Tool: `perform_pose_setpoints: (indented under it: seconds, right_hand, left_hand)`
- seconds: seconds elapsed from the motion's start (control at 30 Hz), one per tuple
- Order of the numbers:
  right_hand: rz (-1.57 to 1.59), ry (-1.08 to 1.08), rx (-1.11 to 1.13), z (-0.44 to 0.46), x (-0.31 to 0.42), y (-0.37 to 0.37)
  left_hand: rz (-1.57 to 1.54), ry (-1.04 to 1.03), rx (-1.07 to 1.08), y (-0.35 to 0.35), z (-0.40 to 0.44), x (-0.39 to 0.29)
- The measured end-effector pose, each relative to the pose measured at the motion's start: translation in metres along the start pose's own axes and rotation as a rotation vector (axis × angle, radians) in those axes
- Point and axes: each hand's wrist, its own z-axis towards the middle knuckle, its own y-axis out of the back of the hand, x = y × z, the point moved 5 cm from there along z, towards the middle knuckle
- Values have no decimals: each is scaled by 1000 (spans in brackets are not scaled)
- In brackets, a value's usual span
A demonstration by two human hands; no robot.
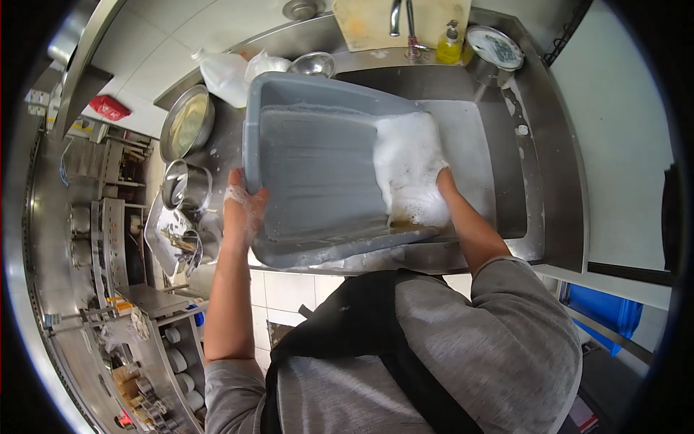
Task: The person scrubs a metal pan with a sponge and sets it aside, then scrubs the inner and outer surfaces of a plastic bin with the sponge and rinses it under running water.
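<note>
A large grey plastic tub [311, 166] rests tilted over the steel sink, its right end low in the sink. White foam [412, 155] is heaped at that end. My left hand [244, 210], with suds on it, grips the tub's left rim, thumb on the inner side. On the right, my right hand [446, 181] reaches into the foam at the tub's right end; its fingers are hidden by suds. Brownish water shows beside the foam at the near edge.
Behind the sink are a faucet [412, 32], a yellow soap bottle [450, 43] and a steel pot [494, 56]. Left of the tub stand a metal bowl [188, 123], a steel pot [186, 185] and a container of utensils [194, 247]. A white plastic bag [223, 76] lies behind.
</note>
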Motion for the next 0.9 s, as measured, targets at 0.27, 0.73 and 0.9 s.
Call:
perform_pose_setpoints:
  seconds: [0.27,0.73,0.9]
  right_hand:
    - [327,-180,96,-35,38,-2]
    - [848,-215,46,6,54,4]
    - [1098,-259,91,17,97,50]
  left_hand:
    - [131,-159,-11,-10,-17,-99]
    - [347,-743,-182,11,-62,-119]
    - [349,-1002,-250,23,-64,-110]
